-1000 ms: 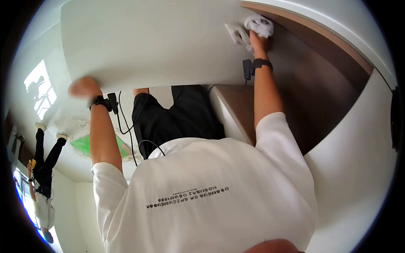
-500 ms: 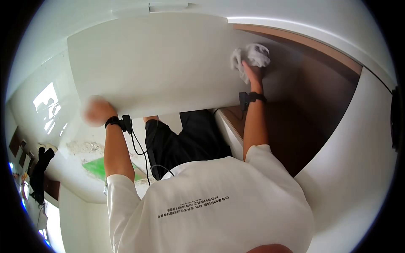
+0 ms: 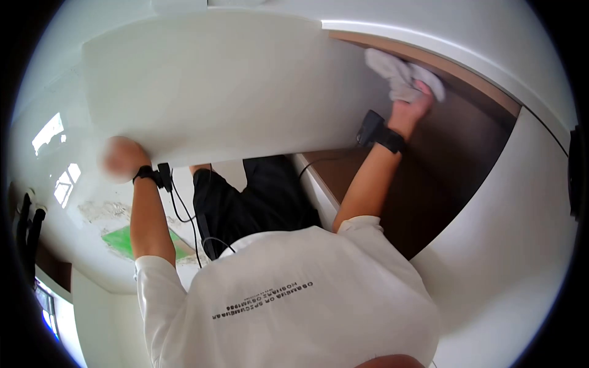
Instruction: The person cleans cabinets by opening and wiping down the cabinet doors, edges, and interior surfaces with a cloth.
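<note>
A pale cabinet door (image 3: pixel 227 92) stands open across the middle of the head view. My left hand (image 3: pixel 126 156) is at its lower left corner, touching or very near the edge; blur hides its fingers. In my right hand (image 3: pixel 414 105) is a crumpled white cloth (image 3: pixel 392 72), gripped between thumb and fingers. Hand and cloth are at the right side of the door, just below the brown edge of the cabinet opening (image 3: pixel 442 61). I wear a dark band with a small black device on each wrist.
The brown cabinet interior (image 3: pixel 399 202) opens on the right, beside a white panel (image 3: pixel 497 245). Thin black cables (image 3: pixel 191 214) hang from the left wrist device. A green patch (image 3: pixel 119 241) marks the glossy floor at left. Dark items (image 3: pixel 30 230) stand at the far left.
My right hand has moved right and slightly outward with the cloth, from the door's face toward the brown cabinet edge. The whole view has shifted a little, so the door and left hand appear further left.
</note>
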A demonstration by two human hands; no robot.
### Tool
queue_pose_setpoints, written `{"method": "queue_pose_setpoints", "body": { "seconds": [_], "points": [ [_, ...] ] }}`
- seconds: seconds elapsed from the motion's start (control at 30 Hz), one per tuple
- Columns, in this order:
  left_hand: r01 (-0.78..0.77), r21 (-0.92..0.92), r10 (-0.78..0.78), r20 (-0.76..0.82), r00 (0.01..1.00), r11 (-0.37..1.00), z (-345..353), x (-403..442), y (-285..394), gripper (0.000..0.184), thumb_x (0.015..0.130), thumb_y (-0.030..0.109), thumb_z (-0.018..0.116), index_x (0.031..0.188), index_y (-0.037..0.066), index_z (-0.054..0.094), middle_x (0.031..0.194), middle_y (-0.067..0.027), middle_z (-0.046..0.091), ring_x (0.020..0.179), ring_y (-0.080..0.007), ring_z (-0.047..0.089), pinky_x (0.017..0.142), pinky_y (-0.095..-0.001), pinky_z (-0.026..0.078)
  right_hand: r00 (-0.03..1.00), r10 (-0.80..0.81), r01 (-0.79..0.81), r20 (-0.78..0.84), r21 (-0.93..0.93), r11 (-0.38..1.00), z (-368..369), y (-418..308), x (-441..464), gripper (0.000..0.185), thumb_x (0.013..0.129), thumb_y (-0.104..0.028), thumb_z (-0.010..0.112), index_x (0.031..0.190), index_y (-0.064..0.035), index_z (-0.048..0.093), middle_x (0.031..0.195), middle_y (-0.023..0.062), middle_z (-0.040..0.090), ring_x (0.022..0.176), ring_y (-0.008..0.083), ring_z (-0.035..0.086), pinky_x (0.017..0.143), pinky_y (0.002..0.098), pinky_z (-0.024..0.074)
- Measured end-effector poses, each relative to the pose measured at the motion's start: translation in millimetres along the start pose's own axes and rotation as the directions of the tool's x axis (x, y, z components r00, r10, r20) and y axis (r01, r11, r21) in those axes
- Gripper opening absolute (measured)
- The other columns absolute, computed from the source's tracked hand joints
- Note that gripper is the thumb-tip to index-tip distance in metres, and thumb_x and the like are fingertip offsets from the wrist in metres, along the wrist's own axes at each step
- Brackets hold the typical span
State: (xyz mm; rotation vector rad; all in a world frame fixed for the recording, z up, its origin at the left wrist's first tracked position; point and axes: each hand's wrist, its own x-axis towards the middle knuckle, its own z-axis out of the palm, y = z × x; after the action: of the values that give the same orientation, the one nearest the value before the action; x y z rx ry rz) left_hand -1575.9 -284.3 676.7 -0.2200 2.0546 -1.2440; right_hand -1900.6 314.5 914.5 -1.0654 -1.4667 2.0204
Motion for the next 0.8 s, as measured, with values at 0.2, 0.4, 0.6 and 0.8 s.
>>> {"method": "queue_pose_setpoints", "body": {
  "seconds": [0.2,0.4,0.6,0.8],
  "points": [
    [-0.031,-0.172,0.061,0.169,0.984,0.985,-34,-2,-23,0.031,0.097,0.021,0.048,0.12,0.006,0.063,0.125,-0.0121,0.06,0.113,-0.0276,0.057,0.09,-0.0464,0.047,0.622,-0.776,0.778,0.101,-0.197,0.597,61,-68,-49,0.055,0.074,0.007,0.052,0.127,0.0125,0.038,0.126,0.0262,0.05,0.115,0.0396,0.055,0.102,0.049,0.0449],
    [0.106,-0.22,-0.07,0.164,0.984,0.97,-16,3,-13,0.026,0.094,0.018,0.054,0.116,0.008,0.064,0.113,-0.0089,0.065,0.102,-0.0257,0.062,0.082,-0.0408,0.05,0.716,-0.652,0.685,0.25,-0.429,0.589,17,47,20,0.062,0.074,0.016,0.053,0.132,0.0102,0.031,0.134,0.026,0.044,0.124,0.0372,0.05,0.109,0.0437,0.0365],
    [0.097,-0.276,-0.048,0.179,0.983,0.956,-55,-3,-41,0.027,0.096,0.019,0.052,0.116,0.006,0.065,0.118,-0.0113,0.062,0.106,-0.0272,0.06,0.082,-0.0433,0.049,0.802,-0.528,0.587,0.281,-0.535,0.607,4,160,43,0.06,0.07,0.011,0.054,0.129,0.0094,0.042,0.133,0.02,0.052,0.121,0.0289,0.053,0.103,0.0351,0.0429],
    [-0.054,-0.094,0.059,0.055,0.997,0.994,-26,1,-22,0.027,0.095,0.02,0.051,0.113,0.007,0.065,0.115,-0.0118,0.063,0.104,-0.0269,0.06,0.081,-0.0434,0.049,0.723,-0.657,0.543,-0.213,-0.413,0.731,-5,107,93,0.062,0.076,0.002,0.054,0.137,0.0007,0.039,0.123,0.0255,0.056,0.096,0.034,0.063,0.078,0.0472,0.0557]
  ]
}}
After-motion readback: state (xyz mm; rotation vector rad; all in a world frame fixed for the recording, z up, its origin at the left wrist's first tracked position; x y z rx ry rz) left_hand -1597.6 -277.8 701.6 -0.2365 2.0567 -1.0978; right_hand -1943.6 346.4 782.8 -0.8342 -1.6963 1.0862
